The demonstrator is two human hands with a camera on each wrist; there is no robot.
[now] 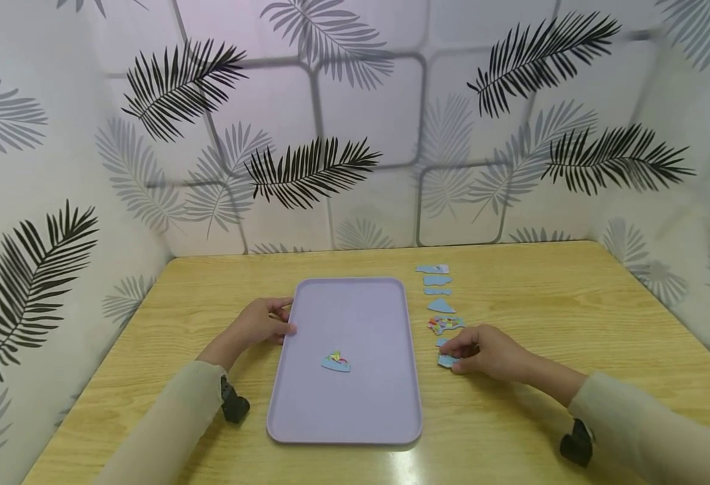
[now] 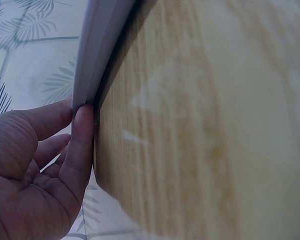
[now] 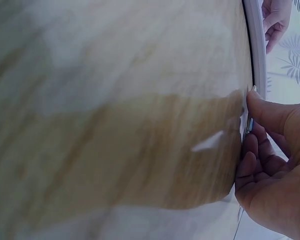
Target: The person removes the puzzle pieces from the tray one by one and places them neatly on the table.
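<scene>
A shallow lilac tray (image 1: 349,411) lies on the table, and one light-blue puzzle piece (image 1: 335,362) with a multicolored top sits inside it. My left hand (image 1: 259,322) grips the tray's left rim; thumb and fingertips meet at the edge (image 2: 85,75) in the left wrist view. To the right of the tray, my right hand (image 1: 490,351) pinches a light-blue puzzle piece (image 1: 448,361) low at the tabletop. The fingers partly cover it, and only a thin edge shows in the right wrist view. Just beyond the fingertips is another small blue piece (image 1: 442,343).
Further back, a column of pieces runs along the tray's right side: a multicolored piece (image 1: 446,324), a blue triangular one (image 1: 440,306) and several flat blue strips (image 1: 437,280). The wooden table (image 1: 543,296) ends at a patterned wall (image 1: 373,222) behind.
</scene>
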